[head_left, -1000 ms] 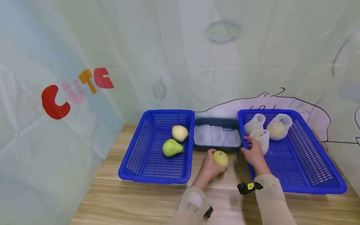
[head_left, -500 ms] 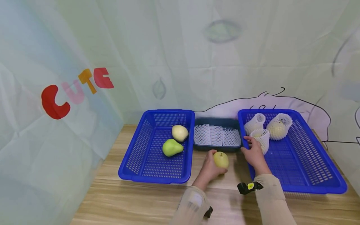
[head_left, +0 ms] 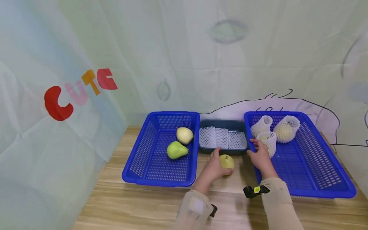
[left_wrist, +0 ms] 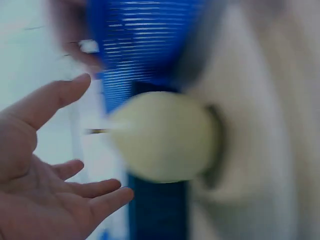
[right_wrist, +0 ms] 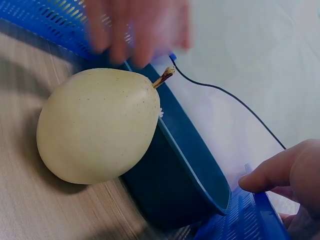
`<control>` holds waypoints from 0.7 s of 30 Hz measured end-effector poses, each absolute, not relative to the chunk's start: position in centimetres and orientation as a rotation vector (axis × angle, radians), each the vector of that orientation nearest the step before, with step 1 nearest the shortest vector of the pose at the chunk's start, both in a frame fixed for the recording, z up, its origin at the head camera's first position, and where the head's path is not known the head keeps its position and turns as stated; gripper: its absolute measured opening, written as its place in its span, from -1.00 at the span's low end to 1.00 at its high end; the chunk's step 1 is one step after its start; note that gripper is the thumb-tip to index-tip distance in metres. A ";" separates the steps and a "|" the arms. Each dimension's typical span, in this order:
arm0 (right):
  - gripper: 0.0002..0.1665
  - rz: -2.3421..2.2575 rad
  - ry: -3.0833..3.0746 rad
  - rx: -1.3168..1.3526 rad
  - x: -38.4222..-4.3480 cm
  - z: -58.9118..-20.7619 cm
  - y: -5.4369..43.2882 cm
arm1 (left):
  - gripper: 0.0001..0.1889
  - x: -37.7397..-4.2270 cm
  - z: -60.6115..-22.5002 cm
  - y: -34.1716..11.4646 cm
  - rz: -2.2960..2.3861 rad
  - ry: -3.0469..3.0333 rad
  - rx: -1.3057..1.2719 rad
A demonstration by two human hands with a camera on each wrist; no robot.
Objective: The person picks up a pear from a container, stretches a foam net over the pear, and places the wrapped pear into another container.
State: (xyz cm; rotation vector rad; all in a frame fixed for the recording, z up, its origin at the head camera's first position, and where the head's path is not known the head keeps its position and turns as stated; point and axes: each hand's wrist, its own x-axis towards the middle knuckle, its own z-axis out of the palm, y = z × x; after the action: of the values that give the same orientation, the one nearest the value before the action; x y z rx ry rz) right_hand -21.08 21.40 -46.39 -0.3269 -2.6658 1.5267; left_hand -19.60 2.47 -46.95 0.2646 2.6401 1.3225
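Note:
A pale yellow pear (right_wrist: 97,125) stands stem-up on the wooden table (head_left: 138,204), in front of a dark teal tray (head_left: 241,151). My left hand (head_left: 211,172) is just left of this pear; the left wrist view shows its fingers (left_wrist: 107,197) spread, away from the fruit. My right hand (head_left: 261,156) holds the left rim of the right blue basket (head_left: 322,194), its thumb (right_wrist: 270,175) lying on the rim. Close to those fingers in that basket is a pear in a white foam net (head_left: 268,143).
Two other netted pears (head_left: 286,131) lie at the back of the right basket. The left blue basket (head_left: 161,184) holds a green pear (head_left: 176,150) and a pale pear (head_left: 184,135). Several flat foam nets (head_left: 207,137) lie in the tray. A printed curtain (head_left: 184,64) hangs behind.
My left hand has let go of the pale yellow pear, its fingers spreading and drawing slightly left. The pear stays standing on the table. My right hand keeps its place on the basket rim.

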 end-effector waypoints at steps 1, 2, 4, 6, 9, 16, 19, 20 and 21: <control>-0.45 1.528 -2.665 -0.324 -21.1 -46.4 21.4 | -0.03 -19.4 -45.9 2.0 1.342 2.629 0.282; -0.46 1.529 -2.665 -0.321 -21.1 -46.4 21.3 | -0.05 -19.3 -45.0 1.5 1.363 2.623 0.306; -0.46 1.530 -2.665 -0.317 -21.2 -46.4 21.3 | -0.10 -19.0 -43.2 0.3 1.404 2.619 0.341; -0.46 1.530 -2.663 -0.315 -21.2 -46.4 21.3 | -0.16 -18.9 -42.2 -1.1 1.431 2.644 0.366; -0.45 1.525 -2.661 -0.315 -21.1 -46.4 21.3 | -0.22 -18.8 -42.3 -3.2 1.395 2.728 0.340; -0.45 1.533 -2.653 -0.307 -21.0 -46.4 21.4 | -0.19 -19.1 -45.6 -5.9 1.129 2.755 0.122; -0.45 1.528 -2.660 -0.305 -21.1 -46.4 21.4 | -0.24 -19.3 -46.6 -6.1 1.070 2.790 0.127; -0.46 1.515 -2.672 -0.301 -21.0 -46.4 21.4 | -0.25 -19.3 -46.8 -6.0 1.042 2.817 0.134; -0.46 1.480 -2.695 -0.307 -21.0 -46.2 21.4 | -0.27 -19.3 -47.0 -6.0 1.023 2.844 0.141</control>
State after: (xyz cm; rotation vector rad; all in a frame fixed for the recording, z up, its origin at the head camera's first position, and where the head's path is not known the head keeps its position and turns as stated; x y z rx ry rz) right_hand -20.97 21.38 -46.20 -0.3068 -2.6949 1.4802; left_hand -19.29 -5.99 -47.02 0.1414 2.8435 1.0229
